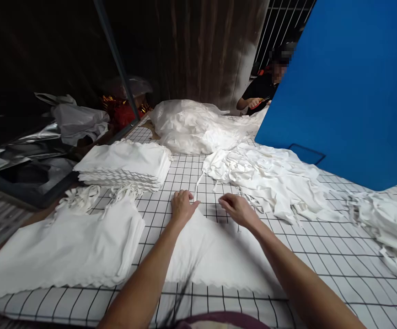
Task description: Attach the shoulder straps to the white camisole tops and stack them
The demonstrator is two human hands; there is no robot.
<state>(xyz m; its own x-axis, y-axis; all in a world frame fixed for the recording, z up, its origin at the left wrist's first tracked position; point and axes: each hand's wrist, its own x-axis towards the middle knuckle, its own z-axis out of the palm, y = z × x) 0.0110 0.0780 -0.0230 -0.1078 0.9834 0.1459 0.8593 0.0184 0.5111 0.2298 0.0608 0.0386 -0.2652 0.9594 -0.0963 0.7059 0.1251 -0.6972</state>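
A white cloth top (215,260) with a scalloped hem lies flat in front of me, its narrow upper end near my hands. My left hand (184,208) is closed at that end, pinching a thin white strap (196,186) between thumb and fingers. To its right, above the cloth's upper edge, my right hand (238,210) is closed with fingertips pressed together. Whatever sits in that pinch is too small to make out. A short strap end (238,228) shows below the right hand. My forearms cover the cloth's sides.
Stacked white tops (71,246) with bunched straps lie at left, a folded scalloped stack (126,164) behind. A loose heap (267,178) spreads right, another pile (390,224) farther right. A plastic bag (198,125) and blue panel (346,91) stand behind; a person (262,93) holds red-handled scissors.
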